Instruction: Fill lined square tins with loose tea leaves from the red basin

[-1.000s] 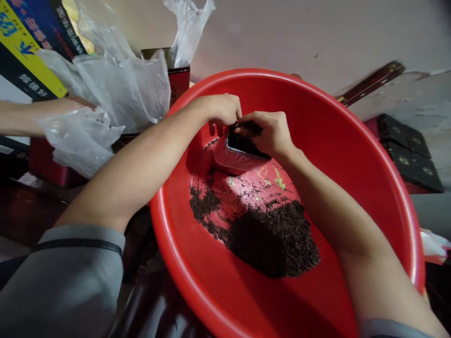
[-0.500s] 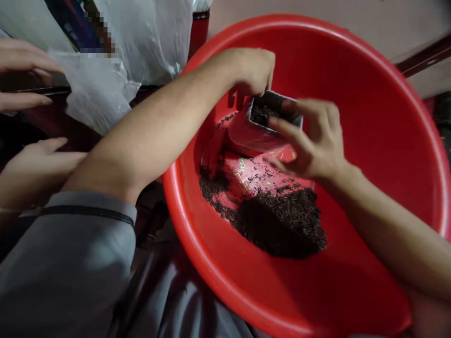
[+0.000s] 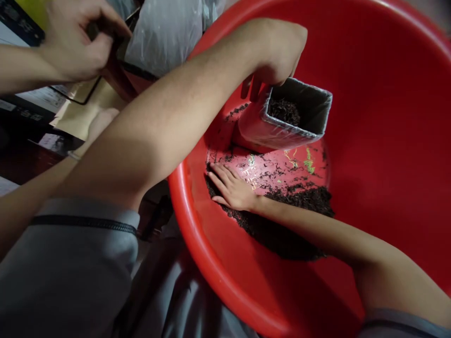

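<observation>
Inside a large red plastic tub point(image 3: 380, 197) stands an upright square canister point(image 3: 292, 131), its open top lined in silver. Dark dried leaves point(image 3: 283, 111), which look like loose tea, lie inside it. My left hand point(image 3: 282, 51) grips the canister's far left side; some of its fingers are hidden behind the wrist and rim. Down on the tub's bottom, my right hand point(image 3: 232, 190) is stretched out palm down, fingers spread on the left edge of the leaf pile point(image 3: 313, 199). Part of that pile is hidden under my right forearm.
On the left, close to my left arm, a co-worker's hand point(image 3: 79, 42) is curled around something dark red. A second arm of a person is partly behind mine. Clear plastic bags point(image 3: 169, 37) and a printed box point(image 3: 28, 103) stand beyond the tub's left rim.
My right hand has left the canister's mouth and moved down and left onto the leaves. My left hand stays on the canister. The co-worker's hands have moved, and the view has shifted.
</observation>
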`<state>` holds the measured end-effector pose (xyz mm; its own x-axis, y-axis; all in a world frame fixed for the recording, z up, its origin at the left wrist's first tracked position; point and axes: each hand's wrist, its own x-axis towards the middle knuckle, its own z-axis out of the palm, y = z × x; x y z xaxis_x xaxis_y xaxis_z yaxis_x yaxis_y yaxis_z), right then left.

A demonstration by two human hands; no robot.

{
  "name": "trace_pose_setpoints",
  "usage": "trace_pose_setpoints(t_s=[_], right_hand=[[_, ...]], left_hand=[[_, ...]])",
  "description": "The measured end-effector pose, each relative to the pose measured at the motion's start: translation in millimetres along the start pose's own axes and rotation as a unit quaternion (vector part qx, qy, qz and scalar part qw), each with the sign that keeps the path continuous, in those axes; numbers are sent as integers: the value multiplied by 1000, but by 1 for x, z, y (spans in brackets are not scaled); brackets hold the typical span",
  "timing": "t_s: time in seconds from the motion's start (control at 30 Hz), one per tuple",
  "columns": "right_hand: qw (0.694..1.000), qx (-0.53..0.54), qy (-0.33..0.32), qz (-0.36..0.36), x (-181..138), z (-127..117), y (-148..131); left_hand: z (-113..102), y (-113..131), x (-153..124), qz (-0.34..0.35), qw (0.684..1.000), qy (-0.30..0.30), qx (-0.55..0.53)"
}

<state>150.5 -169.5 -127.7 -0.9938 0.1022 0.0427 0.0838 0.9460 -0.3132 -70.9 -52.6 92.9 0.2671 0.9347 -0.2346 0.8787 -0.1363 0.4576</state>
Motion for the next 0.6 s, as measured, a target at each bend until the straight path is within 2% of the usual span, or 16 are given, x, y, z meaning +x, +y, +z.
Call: trace_pose_setpoints(t_s=[0.1, 0.27, 0.43, 0.53, 0.6], right_hand=[[999, -15, 8, -31, 26, 0, -1], [993, -37, -41, -106, 52, -11, 10], [989, -88, -43, -111, 64, -29, 8], [988, -109, -33, -101, 61, -50, 5], [990, -106, 0, -93, 56, -77, 5]], left_hand=[[0, 0, 1, -8, 1000, -1, 0], [-2, 1, 1, -9, 1000, -14, -25], [-4, 4, -1, -14, 1000, -17, -20], [-5, 6, 0, -51, 998, -23, -4], [-6, 6, 2, -60, 998, -23, 2]])
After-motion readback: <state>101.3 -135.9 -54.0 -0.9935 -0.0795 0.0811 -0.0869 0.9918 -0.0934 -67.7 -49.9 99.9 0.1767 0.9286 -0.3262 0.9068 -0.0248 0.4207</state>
